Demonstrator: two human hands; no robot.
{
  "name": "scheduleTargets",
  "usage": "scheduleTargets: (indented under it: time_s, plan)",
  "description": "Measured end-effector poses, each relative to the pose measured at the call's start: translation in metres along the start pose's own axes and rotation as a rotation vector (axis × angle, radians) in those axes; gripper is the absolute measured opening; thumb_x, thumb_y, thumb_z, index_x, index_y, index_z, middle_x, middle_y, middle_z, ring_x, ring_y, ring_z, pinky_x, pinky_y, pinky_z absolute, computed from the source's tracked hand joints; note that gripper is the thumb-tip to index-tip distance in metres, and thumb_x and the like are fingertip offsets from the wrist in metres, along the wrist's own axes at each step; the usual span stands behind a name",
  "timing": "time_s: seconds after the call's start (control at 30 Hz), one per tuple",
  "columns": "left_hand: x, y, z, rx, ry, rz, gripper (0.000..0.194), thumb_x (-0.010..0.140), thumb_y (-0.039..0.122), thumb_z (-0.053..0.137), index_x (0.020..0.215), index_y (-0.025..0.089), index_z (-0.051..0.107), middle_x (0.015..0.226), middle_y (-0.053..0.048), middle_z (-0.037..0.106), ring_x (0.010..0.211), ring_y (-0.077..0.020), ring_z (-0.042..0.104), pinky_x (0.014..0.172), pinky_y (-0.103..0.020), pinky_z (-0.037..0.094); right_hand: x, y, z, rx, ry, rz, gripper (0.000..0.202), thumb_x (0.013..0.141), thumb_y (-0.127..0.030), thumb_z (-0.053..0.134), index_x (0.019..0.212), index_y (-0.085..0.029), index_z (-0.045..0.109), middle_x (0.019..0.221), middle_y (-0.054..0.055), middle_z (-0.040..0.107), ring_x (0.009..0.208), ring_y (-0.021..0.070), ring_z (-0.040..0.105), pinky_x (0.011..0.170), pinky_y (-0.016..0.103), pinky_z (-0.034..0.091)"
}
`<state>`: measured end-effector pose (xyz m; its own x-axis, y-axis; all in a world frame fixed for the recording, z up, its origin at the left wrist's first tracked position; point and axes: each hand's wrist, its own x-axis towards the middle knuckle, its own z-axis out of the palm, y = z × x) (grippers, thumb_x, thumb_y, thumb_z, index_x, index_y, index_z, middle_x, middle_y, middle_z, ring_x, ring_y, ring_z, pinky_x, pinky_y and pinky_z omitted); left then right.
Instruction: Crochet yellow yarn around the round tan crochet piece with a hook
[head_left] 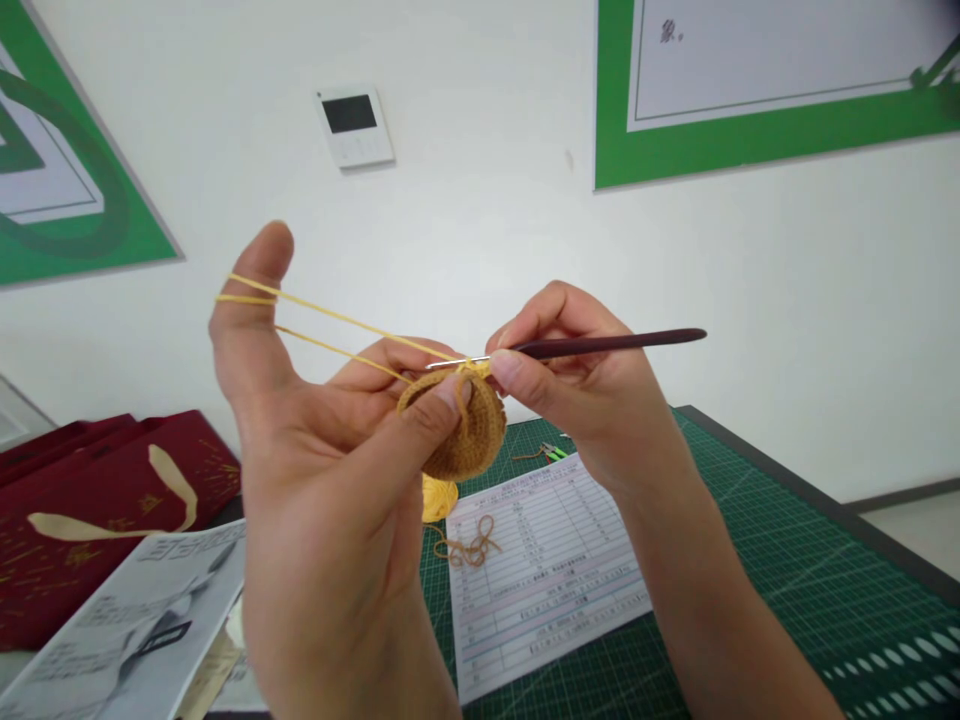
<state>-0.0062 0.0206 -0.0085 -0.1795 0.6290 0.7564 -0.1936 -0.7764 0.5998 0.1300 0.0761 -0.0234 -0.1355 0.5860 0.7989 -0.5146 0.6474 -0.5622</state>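
My left hand pinches a round brown crocheted piece between thumb and fingers. Its raised index finger carries yellow yarn, which runs in taut strands down to the rim of the piece. In my right hand is a crochet hook with a dark handle, held between thumb and fingers. The hook's metal tip points left and lies at the top rim, beside a few yellow stitches. A brown yarn end lies over the piece near my left thumb.
Below are a green cutting mat, a printed sheet, loose brown yarn, a yellow yarn ball and green-handled snips. Red bags and papers lie at the left.
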Motion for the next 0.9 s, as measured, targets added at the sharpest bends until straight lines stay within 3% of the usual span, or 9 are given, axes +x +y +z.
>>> scheduleTargets:
  time_s: [0.2, 0.5, 0.9]
  plan:
    - [-0.0012, 0.0008, 0.0017, 0.04, 0.015, 0.037, 0.094, 0.074, -0.008, 0.065, 0.153, 0.034, 0.037, 0.071, 0.002, 0.071, 0.066, -0.0172, 0.067, 0.061, -0.026, 0.057, 0.0006, -0.0001, 0.0017, 0.023, 0.002, 0.005, 0.024, 0.076, -0.014, 0.089, 0.083, -0.02, 0.067, 0.078, -0.005, 0.067, 0.071, 0.0088, 0.062, 0.065, 0.02, 0.052]
    - [-0.0005, 0.0001, -0.0002, -0.021, -0.004, 0.007, 0.1, 0.071, -0.011, 0.065, 0.153, 0.036, 0.033, 0.073, 0.002, 0.072, 0.06, -0.0177, 0.063, 0.048, -0.024, 0.053, 0.0003, -0.0014, 0.0018, -0.003, 0.01, 0.0, 0.024, 0.076, -0.022, 0.09, 0.083, -0.021, 0.067, 0.079, -0.004, 0.068, 0.072, 0.0103, 0.063, 0.066, 0.022, 0.053]
    - [0.0007, -0.0019, -0.0012, 0.007, 0.001, 0.021, 0.098, 0.073, -0.009, 0.068, 0.153, 0.036, 0.034, 0.074, 0.003, 0.071, 0.072, -0.0188, 0.067, 0.059, -0.026, 0.057, -0.0001, 0.001, 0.0014, 0.0, 0.003, -0.01, 0.025, 0.076, -0.025, 0.091, 0.084, -0.021, 0.068, 0.081, -0.003, 0.068, 0.073, 0.0106, 0.063, 0.069, 0.025, 0.055]
